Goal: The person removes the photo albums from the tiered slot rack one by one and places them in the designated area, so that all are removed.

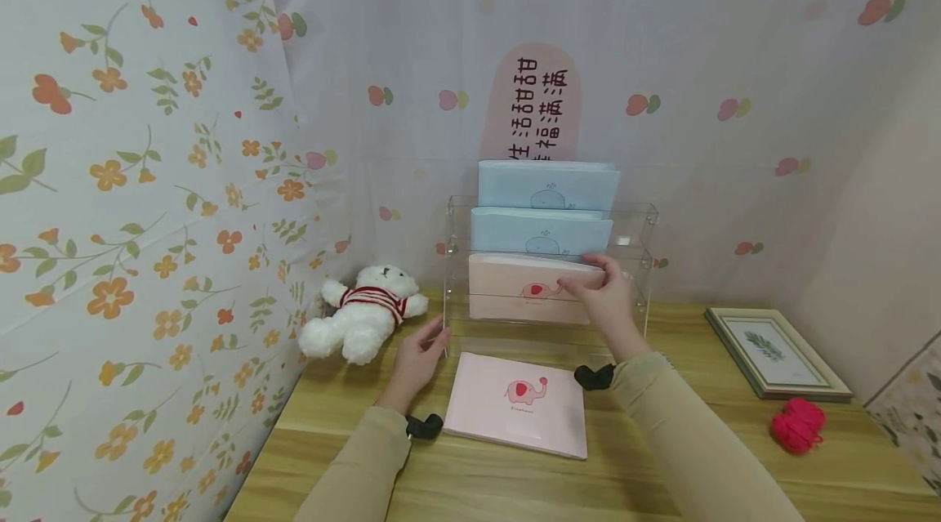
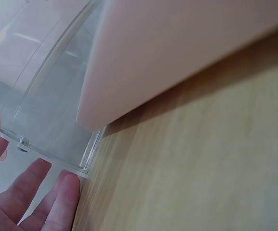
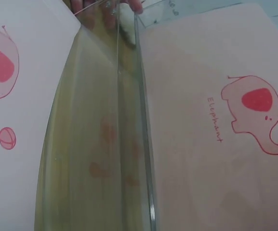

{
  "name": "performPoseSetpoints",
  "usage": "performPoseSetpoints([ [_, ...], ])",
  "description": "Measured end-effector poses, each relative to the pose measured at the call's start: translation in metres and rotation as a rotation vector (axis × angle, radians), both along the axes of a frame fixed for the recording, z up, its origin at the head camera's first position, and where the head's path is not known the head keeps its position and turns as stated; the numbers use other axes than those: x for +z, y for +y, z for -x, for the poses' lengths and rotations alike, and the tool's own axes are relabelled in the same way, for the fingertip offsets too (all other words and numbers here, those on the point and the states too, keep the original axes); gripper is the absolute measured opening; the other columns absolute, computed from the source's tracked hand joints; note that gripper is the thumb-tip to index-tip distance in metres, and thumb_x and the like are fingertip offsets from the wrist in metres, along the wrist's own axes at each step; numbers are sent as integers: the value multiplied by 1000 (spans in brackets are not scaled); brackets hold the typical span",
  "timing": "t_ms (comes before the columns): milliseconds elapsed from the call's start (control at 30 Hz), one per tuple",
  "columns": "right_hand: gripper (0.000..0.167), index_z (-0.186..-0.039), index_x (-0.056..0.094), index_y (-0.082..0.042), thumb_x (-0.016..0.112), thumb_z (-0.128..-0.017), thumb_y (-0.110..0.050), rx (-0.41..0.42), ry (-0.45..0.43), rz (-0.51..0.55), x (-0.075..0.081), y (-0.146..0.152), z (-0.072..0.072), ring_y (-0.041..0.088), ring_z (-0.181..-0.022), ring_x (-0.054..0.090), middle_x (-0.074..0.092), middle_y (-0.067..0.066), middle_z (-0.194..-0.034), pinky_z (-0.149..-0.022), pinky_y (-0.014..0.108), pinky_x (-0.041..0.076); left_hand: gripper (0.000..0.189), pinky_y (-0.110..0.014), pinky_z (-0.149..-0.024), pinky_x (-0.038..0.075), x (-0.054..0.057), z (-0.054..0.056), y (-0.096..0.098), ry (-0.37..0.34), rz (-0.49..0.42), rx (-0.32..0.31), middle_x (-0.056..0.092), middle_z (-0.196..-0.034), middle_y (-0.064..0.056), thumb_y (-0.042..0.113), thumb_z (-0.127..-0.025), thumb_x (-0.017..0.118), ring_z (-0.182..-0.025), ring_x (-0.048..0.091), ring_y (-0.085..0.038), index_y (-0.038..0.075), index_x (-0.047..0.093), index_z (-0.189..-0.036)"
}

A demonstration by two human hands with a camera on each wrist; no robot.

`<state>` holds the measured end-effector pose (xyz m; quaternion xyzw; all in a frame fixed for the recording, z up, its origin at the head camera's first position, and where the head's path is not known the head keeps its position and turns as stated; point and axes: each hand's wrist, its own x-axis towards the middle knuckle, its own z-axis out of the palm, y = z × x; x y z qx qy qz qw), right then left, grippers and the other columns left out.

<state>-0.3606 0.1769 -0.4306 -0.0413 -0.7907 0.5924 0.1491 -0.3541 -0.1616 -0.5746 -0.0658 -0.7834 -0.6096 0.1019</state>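
Note:
A clear acrylic rack (image 1: 547, 336) stands on the wooden table, holding two blue booklets with whale drawings, the upper one (image 1: 515, 183) behind the lower one (image 1: 507, 229). In its front tier is a pink elephant booklet (image 1: 492, 285). My right hand (image 1: 613, 310) pinches that booklet near its upper right corner, thumb on the front; the right wrist view does not show these fingers. My left hand (image 1: 416, 359) rests its fingertips against the rack's left side, fingers (image 2: 29, 182) fairly straight. Another pink elephant booklet (image 1: 485, 399) lies before the rack.
A white teddy bear (image 1: 367, 334) in a striped top lies left of the rack. To the right are a framed leaf picture (image 1: 779, 350) and a red yarn bundle (image 1: 797, 426). Patterned cloth (image 1: 412, 40) hangs behind the table and along its left side.

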Motion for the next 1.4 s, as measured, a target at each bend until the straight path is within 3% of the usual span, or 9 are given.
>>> performPoseSetpoints([
  [133, 63, -150, 55, -10, 87, -97, -19, 13, -21, -4, 1, -2, 1, 38, -146, 47, 48, 20, -165, -124, 58, 41, 47, -24, -84, 62, 1, 0, 0, -4, -1, 0, 73, -144, -22, 26, -109, 73, -119, 78, -41, 9, 67, -152],
  [400, 46, -135, 59, -5, 85, -98, -15, -11, -13, -17, 0, -8, -1, 37, -135, 50, 54, 21, -155, -110, 51, 45, 46, -25, -86, 63, 0, -1, 1, -13, -2, 6, 74, -144, -20, 28, -109, 73, -120, 78, -40, 12, 68, -152],
  [567, 38, -128, 60, -4, 83, -100, -14, -38, 11, -37, -1, -12, -3, 37, -130, 51, 60, 21, -146, -108, 50, 47, 46, -23, -84, 61, -1, -2, 1, -6, 13, 9, 74, -143, -19, 29, -109, 72, -119, 78, -38, 12, 68, -152],
  [833, 32, -128, 60, -6, 79, -104, -17, -12, 32, -103, 14, -14, -11, 34, -125, 56, 63, 19, -141, -96, 39, 52, 46, -45, -100, 64, -1, -2, 1, 35, 36, 19, 75, -141, -20, 28, -109, 73, -124, 76, -41, 8, 68, -150],
  [933, 32, -126, 61, -6, 80, -103, -17, -18, 76, -113, 24, -16, -19, 33, -125, 58, 65, 18, -139, -93, 30, 54, 47, -50, -101, 63, -1, -1, 0, 32, 34, 16, 75, -142, -20, 30, -109, 73, -125, 75, -42, 9, 68, -151],
  [1100, 32, -122, 61, -3, 82, -101, -14, -56, 211, -110, 40, -17, -42, 28, -112, 61, 68, 17, -129, -79, 8, 50, 48, -50, -101, 64, -3, 0, 1, 26, 41, 10, 75, -143, -19, 32, -109, 72, -125, 76, -42, 11, 67, -152],
  [1300, 29, -114, 63, -1, 86, -96, -7, -57, 319, -152, 45, -13, -64, 10, -75, 55, 69, 17, -114, -58, 15, 46, 48, -44, -99, 64, -2, -1, 1, 22, 31, 13, 74, -142, -21, 30, -109, 72, -125, 75, -42, 9, 67, -152],
  [1400, 28, -112, 63, -2, 86, -96, -6, 5, 298, -186, 40, -12, -78, 7, -73, 55, 69, 18, -113, -58, 19, 47, 48, -42, -99, 64, -2, -2, 2, 20, 35, 26, 74, -142, -21, 29, -109, 73, -125, 75, -41, 8, 68, -151],
])
